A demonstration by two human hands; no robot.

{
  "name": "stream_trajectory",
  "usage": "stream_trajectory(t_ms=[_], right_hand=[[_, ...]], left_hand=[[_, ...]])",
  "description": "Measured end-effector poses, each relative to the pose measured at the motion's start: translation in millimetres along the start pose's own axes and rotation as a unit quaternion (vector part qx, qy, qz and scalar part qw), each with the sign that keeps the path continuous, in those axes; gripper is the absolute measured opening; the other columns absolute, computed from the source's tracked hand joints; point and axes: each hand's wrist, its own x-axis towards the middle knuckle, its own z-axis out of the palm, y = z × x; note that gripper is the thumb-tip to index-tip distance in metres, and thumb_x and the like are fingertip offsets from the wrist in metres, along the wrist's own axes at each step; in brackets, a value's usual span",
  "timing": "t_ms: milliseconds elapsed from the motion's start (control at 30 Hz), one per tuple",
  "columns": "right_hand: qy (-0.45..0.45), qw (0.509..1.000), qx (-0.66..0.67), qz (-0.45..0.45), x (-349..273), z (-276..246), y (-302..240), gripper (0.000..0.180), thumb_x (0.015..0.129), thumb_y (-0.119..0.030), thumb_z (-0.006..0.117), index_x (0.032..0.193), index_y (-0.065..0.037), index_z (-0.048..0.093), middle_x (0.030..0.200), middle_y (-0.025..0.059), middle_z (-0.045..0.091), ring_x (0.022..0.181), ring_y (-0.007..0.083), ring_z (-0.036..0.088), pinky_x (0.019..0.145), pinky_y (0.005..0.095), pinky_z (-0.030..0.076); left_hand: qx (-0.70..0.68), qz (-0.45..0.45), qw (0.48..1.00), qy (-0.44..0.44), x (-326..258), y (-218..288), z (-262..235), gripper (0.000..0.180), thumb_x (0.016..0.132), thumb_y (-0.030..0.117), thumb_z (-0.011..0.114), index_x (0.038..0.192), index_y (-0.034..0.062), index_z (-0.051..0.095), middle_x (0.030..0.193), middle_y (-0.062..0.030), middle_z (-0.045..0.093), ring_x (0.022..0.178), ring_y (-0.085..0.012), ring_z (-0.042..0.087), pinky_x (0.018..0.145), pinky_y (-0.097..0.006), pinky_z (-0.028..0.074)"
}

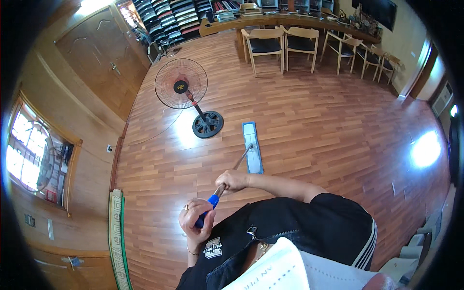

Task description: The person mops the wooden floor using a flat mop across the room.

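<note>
A flat mop lies with its blue-edged, pale rectangular head (252, 157) on the wooden floor ahead of me. From the head, a thin metal pole (240, 159) slants back toward my body and ends in a blue grip (213, 199). My left hand (195, 217), with a ring and a bracelet, is closed round the blue grip at the top. Lower on the pole, my right hand (233, 180) is wrapped round the metal part, its arm reaching across from the right.
A standing fan (181, 86) on a round black base (208, 124) is left of the mop head, its cable trailing toward the left wall. Wooden chairs (263, 46) line a long curved desk (270, 21) at the back. A rolled patterned mat (116, 237) lies along the left wall.
</note>
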Motion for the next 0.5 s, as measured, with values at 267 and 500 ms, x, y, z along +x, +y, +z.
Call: stream_trajectory(t_ms=[267, 500], right_hand=[[0.011, 0.983, -0.149, 0.107, -41.6, -0.1, 57.9, 0.008, 0.069, -0.017, 0.061, 0.066, -0.012, 0.056, 0.067, 0.0114, 0.061, 0.071, 0.0355, 0.061, 0.064, 0.0475, 0.048], [0.094, 0.976, -0.146, 0.132, -113.6, -48.2, 81.4, 0.012, 0.065, -0.019, 0.065, 0.064, -0.013, 0.055, 0.065, 0.0111, 0.06, 0.067, 0.0357, 0.061, 0.063, 0.0475, 0.048]], left_hand=[[-0.204, 0.062, 0.967, -0.139, 18.8, 4.5, 33.8, 0.017, 0.069, 0.016, 0.078, 0.071, 0.0048, 0.064, 0.067, -0.0071, 0.064, 0.073, -0.0258, 0.066, 0.074, -0.039, 0.048], [-0.24, 0.062, 0.937, -0.246, 62.4, 16.3, 97.5, 0.019, 0.068, 0.016, 0.079, 0.071, 0.0072, 0.063, 0.071, -0.0056, 0.064, 0.075, -0.0256, 0.066, 0.076, -0.04, 0.049]])
